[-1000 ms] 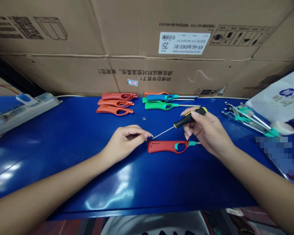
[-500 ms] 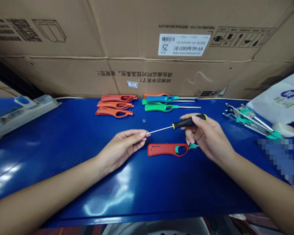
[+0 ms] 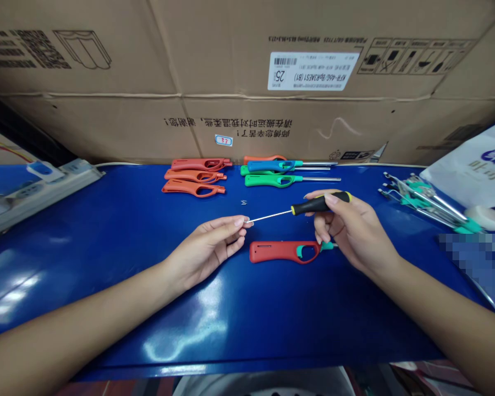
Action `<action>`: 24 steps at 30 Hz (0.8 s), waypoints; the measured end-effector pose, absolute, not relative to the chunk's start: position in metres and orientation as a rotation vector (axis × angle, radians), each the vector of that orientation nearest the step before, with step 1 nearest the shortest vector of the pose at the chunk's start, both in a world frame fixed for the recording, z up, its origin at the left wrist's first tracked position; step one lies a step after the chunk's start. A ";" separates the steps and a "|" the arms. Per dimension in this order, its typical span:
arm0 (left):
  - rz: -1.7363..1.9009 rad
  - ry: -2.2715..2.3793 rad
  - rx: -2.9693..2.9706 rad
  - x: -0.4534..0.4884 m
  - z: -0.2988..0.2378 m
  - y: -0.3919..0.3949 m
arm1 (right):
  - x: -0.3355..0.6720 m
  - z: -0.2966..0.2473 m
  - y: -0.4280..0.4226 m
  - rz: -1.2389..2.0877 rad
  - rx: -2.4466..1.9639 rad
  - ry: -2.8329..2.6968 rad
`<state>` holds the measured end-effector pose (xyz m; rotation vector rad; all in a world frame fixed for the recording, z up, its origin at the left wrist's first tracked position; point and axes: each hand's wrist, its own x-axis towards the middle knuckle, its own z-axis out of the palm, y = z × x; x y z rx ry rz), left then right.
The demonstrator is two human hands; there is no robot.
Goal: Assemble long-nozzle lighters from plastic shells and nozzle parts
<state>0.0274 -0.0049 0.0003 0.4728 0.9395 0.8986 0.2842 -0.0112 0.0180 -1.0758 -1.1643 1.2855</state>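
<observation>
Nearby, beyond the red lighter point(image 3: 272, 251): tiny screws point(image 3: 243, 202), orange casings point(image 3: 181, 175).

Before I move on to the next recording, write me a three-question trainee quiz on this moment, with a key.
1. Which hand grips the screwdriver with the black-and-yellow handle?

2. Where is the tip of its thin metal shaft?
A) on the green plastic lighter
B) at the fingertips of the left hand
C) against the white bag

3. True or false: the red plastic lighter with a teal trigger lies on the glossy blue tabletop, nearer the person than the three orange-red plastic casings.

Key: 1. The right hand. 2. B. 3. True.
</observation>
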 end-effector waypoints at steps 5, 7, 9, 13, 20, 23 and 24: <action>0.893 0.955 0.510 0.027 -0.001 -0.005 | 0.283 0.018 -0.012 1.274 -1.096 -1.174; 0.892 0.954 0.523 0.027 -0.002 -0.005 | 0.282 0.019 -0.012 1.255 -1.100 -1.183; 0.886 0.951 0.533 0.027 -0.002 -0.005 | 0.282 0.020 -0.012 1.240 -1.104 -1.187; 0.879 0.951 0.553 0.027 -0.002 -0.006 | 0.282 0.020 -0.012 1.241 -1.101 -1.176; 0.859 0.920 0.638 0.028 -0.001 -0.009 | 0.284 0.020 -0.012 1.193 -1.091 -1.196; 0.842 0.923 0.710 0.029 -0.001 -0.011 | 0.285 0.021 -0.012 1.160 -1.096 -1.225; 0.837 0.929 0.726 0.029 -0.001 -0.012 | 0.285 0.022 -0.013 1.152 -1.096 -1.236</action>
